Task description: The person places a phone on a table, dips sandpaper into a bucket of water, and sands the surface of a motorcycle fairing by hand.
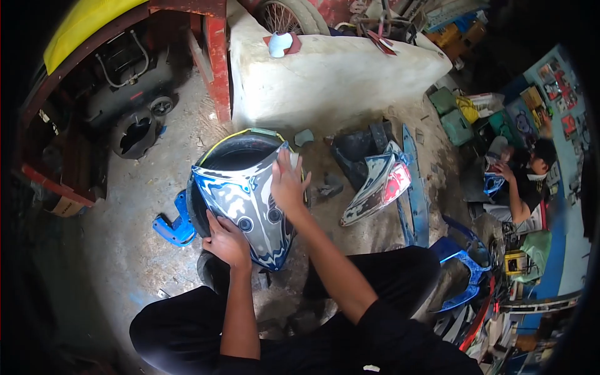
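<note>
A grey, white and blue panel [240,194] with two round holes leans across a black bucket [234,153] with a yellow handle. My left hand [228,240] grips the panel's lower left edge, its fingers bent around the rim. Higher up, on the right side of the panel, my right hand [289,184] lies with fingers spread. Nothing shows between that palm and the panel, though the underside of the hand is hidden.
A blue part [175,222] lies on the floor left of the bucket. To the right are a red and white panel [381,184], a blue plank [414,187] and blue frames [465,265]. A low white wall [325,78] stands ahead. Another person [522,187] sits far right.
</note>
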Available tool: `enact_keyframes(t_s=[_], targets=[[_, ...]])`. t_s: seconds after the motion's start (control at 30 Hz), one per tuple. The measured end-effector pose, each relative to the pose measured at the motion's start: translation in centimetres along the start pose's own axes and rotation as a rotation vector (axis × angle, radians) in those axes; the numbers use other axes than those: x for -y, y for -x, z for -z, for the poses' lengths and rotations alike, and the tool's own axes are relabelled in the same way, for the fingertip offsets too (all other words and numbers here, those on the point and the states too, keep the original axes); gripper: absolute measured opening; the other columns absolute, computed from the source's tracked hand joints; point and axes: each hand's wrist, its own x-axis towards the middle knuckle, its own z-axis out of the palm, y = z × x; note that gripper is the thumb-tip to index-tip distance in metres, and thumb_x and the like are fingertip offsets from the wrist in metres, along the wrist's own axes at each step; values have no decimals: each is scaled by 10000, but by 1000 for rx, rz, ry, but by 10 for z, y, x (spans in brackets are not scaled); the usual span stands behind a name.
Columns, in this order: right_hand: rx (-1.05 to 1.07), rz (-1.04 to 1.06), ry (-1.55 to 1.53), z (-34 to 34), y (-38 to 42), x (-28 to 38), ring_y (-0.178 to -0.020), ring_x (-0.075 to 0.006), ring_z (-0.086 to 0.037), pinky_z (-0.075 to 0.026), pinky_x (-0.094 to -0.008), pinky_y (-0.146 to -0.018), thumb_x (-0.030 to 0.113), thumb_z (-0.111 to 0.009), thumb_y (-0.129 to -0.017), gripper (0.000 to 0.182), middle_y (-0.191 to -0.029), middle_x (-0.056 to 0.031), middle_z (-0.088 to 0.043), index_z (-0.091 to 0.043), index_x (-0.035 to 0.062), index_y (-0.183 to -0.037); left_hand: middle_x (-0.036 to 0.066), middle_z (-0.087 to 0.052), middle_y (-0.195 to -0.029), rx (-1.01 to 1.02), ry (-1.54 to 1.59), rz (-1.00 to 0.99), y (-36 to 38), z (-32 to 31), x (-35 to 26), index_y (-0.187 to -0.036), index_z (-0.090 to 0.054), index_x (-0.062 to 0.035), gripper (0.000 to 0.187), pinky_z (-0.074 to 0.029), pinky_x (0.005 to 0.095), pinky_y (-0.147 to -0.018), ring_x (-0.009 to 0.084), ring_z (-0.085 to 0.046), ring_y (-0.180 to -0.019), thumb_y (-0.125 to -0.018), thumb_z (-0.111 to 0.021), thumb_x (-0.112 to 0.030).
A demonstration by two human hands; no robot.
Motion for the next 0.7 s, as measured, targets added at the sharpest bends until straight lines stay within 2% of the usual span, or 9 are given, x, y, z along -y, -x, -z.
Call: enact_keyframes(t_s=[0.07,0.13,0.3,0.4,0.47,0.57,0.7], targets=[[-16,-6,-20,4,-20,1,-1541,-443,-222,-139,-754,-1161,417,-356,-1084,579,-1682,-71,-304,-359,148,-1597,170,-753,-1127,3,50,24,-1,-4,0,-1317,-636,22,368,-408,406,-841,336,-621,-705,-1011,-540,-160],[71,-54,-79,9,-31,4,-1539,-452,-217,-142,-747,-1167,425,-346,-1086,587,-1678,-75,-310,-347,136,-1597,169,-754,-1125,12,22,19,-2,-1,-2,-1308,-640,21,360,-409,406,-838,334,-625,-707,-1010,-543,-157],[58,0,-71,5,26,3,-1546,-450,-198,-112,-751,-1172,418,-333,-1087,594,-1673,-81,-320,-323,129,-1606,164,-755,-1133,4,8,21,-4,4,-5,-1296,-648,24,352,-412,404,-831,304,-669,-750,-1003,-554,-146],[20,17,-9,1,30,-3,-1547,-450,-196,-88,-758,-1170,408,-341,-1085,578,-1664,-83,-340,-361,129,-1591,166,-754,-1140,-34,3,3,-2,-1,-4,-1299,-644,30,358,-413,404,-831,307,-675,-761,-999,-557,-144],[-40,-4,26,-2,-7,-7,-1548,-456,-190,-70,-765,-1165,403,-354,-1082,562,-1645,-83,-379,-411,129,-1569,178,-751,-1141,-33,36,14,-2,-2,-3,-1295,-642,36,357,-417,414,-840,311,-687,-799,-1006,-543,-148],[7,-58,-34,11,-26,-1,-1547,-463,-189,-66,-768,-1163,402,-357,-1082,549,-1629,-77,-409,-449,131,-1550,181,-752,-1126,-14,57,33,-2,-2,-3,-1313,-632,35,369,-410,413,-855,311,-678,-803,-1013,-532,-154],[9,38,13,7,23,-12,-1553,-461,-175,-72,-789,-1141,398,-347,-1085,542,-1640,-65,-395,-461,136,-1545,176,-758,-1076,-30,85,40,-3,1,-4,-1313,-628,27,361,-397,405,-846,312,-639,-751,-1015,-528,-150]])
